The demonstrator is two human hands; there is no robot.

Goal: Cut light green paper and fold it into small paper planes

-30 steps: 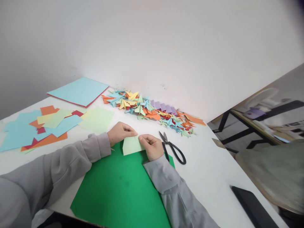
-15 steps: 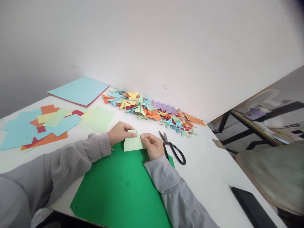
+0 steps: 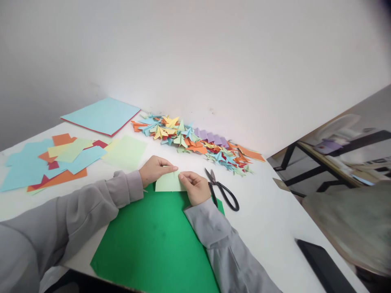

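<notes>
A pale green paper piece (image 3: 168, 183) is held between my two hands, just above the far end of a big green sheet (image 3: 155, 236). My left hand (image 3: 154, 170) pinches its top edge, thumb stretched along it. At the paper's right side, my right hand (image 3: 196, 187) grips it between thumb and fingers. Black-handled scissors (image 3: 226, 195) lie partly open just right of my right hand. Beyond my hands spreads a long pile of small folded paper shapes (image 3: 183, 138) in several colours.
Loose coloured paper pieces (image 3: 70, 152) overlap on the left of the white table (image 3: 262, 228). A light blue sheet stack (image 3: 102, 116) lies behind them. A black flat object (image 3: 324, 264) rests near the right edge. Further right stands a shelf (image 3: 330, 162).
The pale green paper has shifted slightly left and up, and its folded top now lies under my left thumb. My right hand has moved slightly left.
</notes>
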